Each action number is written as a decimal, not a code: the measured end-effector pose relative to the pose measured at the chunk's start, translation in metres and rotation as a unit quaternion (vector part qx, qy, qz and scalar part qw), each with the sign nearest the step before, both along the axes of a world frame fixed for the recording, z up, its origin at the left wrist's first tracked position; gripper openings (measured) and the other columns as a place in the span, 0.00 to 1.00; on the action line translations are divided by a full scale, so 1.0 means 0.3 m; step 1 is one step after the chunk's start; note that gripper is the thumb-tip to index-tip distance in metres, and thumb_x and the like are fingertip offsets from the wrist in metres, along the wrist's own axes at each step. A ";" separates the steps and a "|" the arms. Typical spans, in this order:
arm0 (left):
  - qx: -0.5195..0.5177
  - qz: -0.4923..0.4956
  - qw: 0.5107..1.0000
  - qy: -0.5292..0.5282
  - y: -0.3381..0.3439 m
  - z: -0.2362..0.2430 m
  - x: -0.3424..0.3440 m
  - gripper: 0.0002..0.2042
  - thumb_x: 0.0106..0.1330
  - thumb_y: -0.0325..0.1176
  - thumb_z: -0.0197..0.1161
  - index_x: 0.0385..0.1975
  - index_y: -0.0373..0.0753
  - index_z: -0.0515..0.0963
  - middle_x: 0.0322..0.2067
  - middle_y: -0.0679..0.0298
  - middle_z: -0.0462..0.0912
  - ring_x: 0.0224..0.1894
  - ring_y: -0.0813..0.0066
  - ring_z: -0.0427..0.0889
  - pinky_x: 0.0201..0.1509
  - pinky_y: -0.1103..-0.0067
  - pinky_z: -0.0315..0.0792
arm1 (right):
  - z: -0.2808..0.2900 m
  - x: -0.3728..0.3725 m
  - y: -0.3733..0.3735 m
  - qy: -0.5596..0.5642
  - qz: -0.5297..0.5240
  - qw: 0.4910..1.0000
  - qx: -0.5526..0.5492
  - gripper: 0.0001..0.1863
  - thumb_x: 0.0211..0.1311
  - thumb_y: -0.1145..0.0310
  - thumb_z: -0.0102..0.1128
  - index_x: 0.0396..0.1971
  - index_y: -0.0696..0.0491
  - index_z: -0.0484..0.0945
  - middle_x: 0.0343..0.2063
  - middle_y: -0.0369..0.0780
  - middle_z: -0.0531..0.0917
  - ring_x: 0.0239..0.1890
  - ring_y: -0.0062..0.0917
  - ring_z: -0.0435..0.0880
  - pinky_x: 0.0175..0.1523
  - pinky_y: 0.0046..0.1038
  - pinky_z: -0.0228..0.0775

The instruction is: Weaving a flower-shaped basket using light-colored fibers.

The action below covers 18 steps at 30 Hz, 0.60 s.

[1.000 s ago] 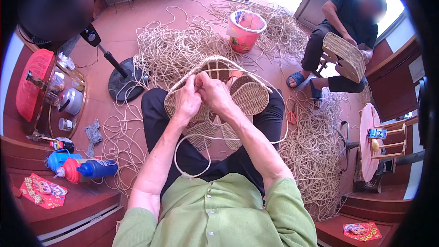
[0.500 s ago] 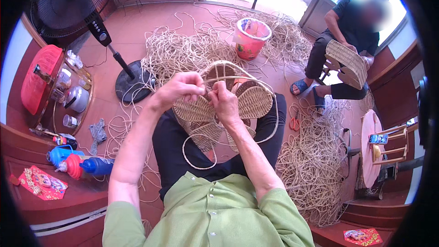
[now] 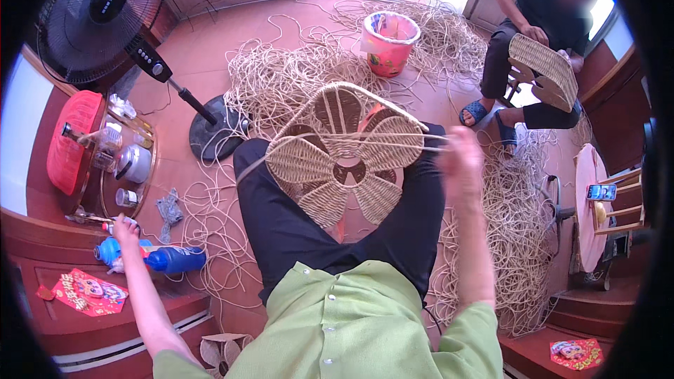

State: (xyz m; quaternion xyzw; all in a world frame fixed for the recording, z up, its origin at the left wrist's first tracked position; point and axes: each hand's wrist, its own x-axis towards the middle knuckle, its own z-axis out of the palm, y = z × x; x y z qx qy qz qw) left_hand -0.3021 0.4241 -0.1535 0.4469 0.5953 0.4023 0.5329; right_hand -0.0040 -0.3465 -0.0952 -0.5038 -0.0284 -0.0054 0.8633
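Observation:
The woven flower-shaped piece point(image 3: 316, 203), tan with brown sections and a rope rim, lies across my thighs. Pale cords stretch over it toward my right hand point(image 3: 460, 161), which is raised beside its right side and smeared by motion, so its grip is unclear. My left hand point(image 3: 126, 230) is out at the far left among small items above the blue bottle point(image 3: 174, 260); its fingers are closed, and what they hold is too small to make out.
Loose cord piles point(image 3: 505, 231) cover much floor. A fan point(image 3: 151, 60), tea trolley point(image 3: 119, 196) and red bucket point(image 3: 390, 49) stand around me. A co-worker point(image 3: 519, 7) holds a woven piece at the upper right. A round pink stool point(image 3: 588, 238) holds a phone point(image 3: 602, 192).
My left hand has left the woven piece and moved far down-left. My right hand has swung rightward, with cords now stretched toward it across the piece.

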 end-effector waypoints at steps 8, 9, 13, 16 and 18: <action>0.550 -0.538 0.638 -0.033 -1.360 0.131 0.735 0.10 0.59 0.26 0.65 0.41 0.37 0.82 0.41 0.56 0.84 0.44 0.58 0.82 0.51 0.69 0.74 | 0.132 -0.049 -1.283 0.076 -0.335 0.938 -0.049 0.08 0.68 0.61 0.60 0.29 0.43 0.71 0.13 0.24 0.61 0.13 0.10 0.56 0.19 0.15 0.54; 0.592 -0.545 0.593 -0.021 -1.458 0.135 0.780 0.13 0.57 0.28 0.66 0.43 0.39 0.82 0.43 0.58 0.83 0.47 0.57 0.81 0.54 0.67 0.73 | 0.150 -0.047 -1.296 0.077 -0.368 0.925 -0.063 0.12 0.68 0.59 0.60 0.26 0.41 0.69 0.12 0.25 0.59 0.11 0.11 0.55 0.18 0.16 0.53; 0.649 -0.518 0.557 0.014 -1.648 0.027 0.959 0.08 0.58 0.33 0.67 0.37 0.44 0.81 0.33 0.66 0.81 0.41 0.67 0.79 0.46 0.70 0.68 | 0.526 0.126 -1.308 -0.078 -0.360 0.930 -0.014 0.19 0.70 0.59 0.57 0.18 0.42 0.64 0.12 0.27 0.57 0.12 0.14 0.53 0.18 0.20 0.54; 0.656 -0.476 0.586 0.037 -1.661 -0.020 1.006 0.05 0.58 0.32 0.66 0.33 0.45 0.79 0.29 0.68 0.80 0.37 0.69 0.80 0.42 0.71 0.66 | 0.926 0.255 -0.964 -0.216 -0.336 0.906 -0.143 0.24 0.74 0.59 0.49 0.64 0.55 0.66 0.62 0.45 0.70 0.59 0.29 0.76 0.62 0.32 0.73; 0.657 -0.439 0.611 0.047 -1.659 -0.032 1.018 0.04 0.58 0.33 0.65 0.32 0.45 0.78 0.27 0.68 0.80 0.35 0.70 0.80 0.41 0.71 0.66 | 1.044 0.256 -0.671 -0.395 -0.150 0.812 -0.403 0.27 0.74 0.50 0.45 0.63 0.53 0.68 0.67 0.46 0.65 0.66 0.34 0.70 0.67 0.35 0.66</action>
